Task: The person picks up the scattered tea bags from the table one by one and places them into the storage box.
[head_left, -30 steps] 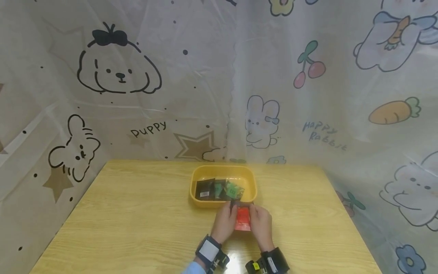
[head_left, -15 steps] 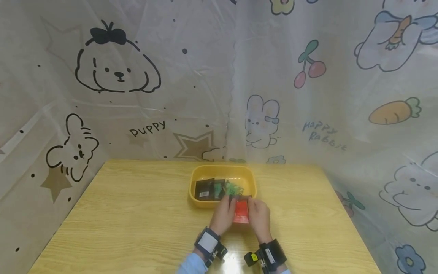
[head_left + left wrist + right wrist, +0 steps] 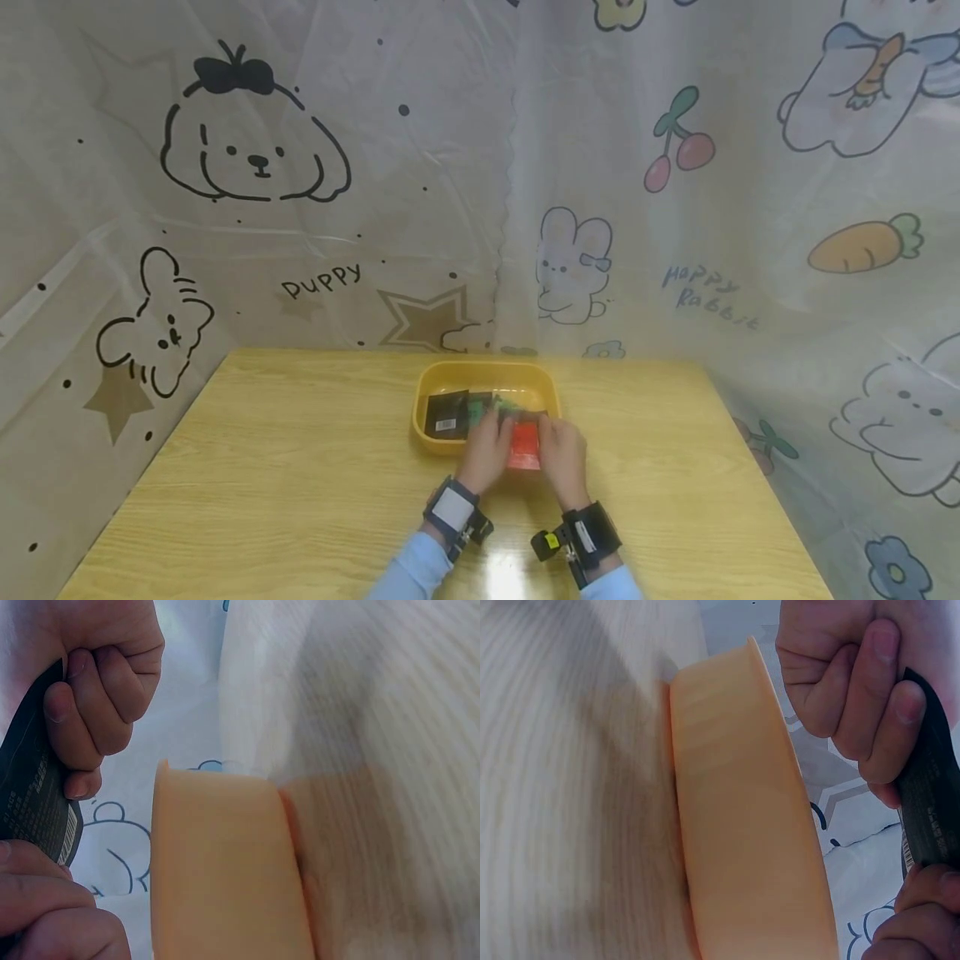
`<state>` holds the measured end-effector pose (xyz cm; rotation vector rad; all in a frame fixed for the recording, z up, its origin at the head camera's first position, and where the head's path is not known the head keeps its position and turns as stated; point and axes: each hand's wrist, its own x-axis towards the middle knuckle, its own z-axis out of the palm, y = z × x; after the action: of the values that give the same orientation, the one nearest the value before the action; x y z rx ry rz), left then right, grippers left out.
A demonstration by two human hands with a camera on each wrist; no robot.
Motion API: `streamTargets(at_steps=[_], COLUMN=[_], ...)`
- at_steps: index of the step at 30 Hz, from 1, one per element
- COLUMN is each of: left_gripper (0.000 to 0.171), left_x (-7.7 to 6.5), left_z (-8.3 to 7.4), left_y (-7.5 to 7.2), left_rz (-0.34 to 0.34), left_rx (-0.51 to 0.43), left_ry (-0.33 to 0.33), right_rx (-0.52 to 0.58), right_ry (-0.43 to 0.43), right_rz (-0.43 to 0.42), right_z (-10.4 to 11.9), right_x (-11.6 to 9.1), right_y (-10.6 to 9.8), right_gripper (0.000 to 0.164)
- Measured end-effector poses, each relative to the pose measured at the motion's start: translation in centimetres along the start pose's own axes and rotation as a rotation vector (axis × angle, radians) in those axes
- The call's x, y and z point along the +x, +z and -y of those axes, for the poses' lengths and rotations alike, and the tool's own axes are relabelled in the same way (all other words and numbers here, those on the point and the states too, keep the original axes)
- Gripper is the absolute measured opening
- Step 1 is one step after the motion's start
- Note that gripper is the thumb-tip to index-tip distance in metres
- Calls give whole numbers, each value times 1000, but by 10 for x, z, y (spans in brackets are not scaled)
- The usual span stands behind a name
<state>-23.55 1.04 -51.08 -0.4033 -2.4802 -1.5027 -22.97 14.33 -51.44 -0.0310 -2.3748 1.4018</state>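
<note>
Both hands hold a small flat packet [image 3: 524, 446] between them, one at each side, in front of the yellow tray. Its red face shows in the head view; a dark back with small print and a barcode shows in the left wrist view. The left hand [image 3: 486, 450] pinches the left edge and the right hand [image 3: 564, 457] the right edge, both with curled fingers. The packet's upper edge overlaps the tray's front rim. Inside the tray lie a black packet [image 3: 446, 410] with a white label, a dark green packet [image 3: 479, 408] and a green packet [image 3: 507, 405] partly hidden by the hands.
The yellow tray [image 3: 429, 382] stands near the far edge of the wood-grain table [image 3: 300, 475]. A pale curtain [image 3: 450, 167] with cartoon prints hangs behind and along the sides. Each wrist wears a strapped camera.
Both hands have moved forward and slightly left with the packet, from just before the tray to over its front rim. The packets in the tray stay put.
</note>
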Motion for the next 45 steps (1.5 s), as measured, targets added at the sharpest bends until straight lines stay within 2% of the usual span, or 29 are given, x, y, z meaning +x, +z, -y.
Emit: streamTargets(at_steps=[10, 20, 27, 33, 45], left_gripper=[14, 21, 23, 25, 24], left_x=[13, 29, 40, 47, 51], left_z=[-1, 0, 3, 7, 9], left_y=[-6, -5, -6, -3, 4], left_rz=[19, 37, 10, 35, 15], left_rx=[-19, -1, 44, 39, 82], left_ry=[-58, -80, -37, -85, -67], right_rx=[-2, -1, -8, -13, -35], right_ry=[30, 50, 41, 83, 130], right_rz=[15, 17, 17, 26, 42], right_z=[5, 6, 5, 3, -2], right_x=[14, 27, 37, 44, 50], right_y=[3, 5, 10, 10, 8], right_gripper=[42, 44, 43, 42, 40])
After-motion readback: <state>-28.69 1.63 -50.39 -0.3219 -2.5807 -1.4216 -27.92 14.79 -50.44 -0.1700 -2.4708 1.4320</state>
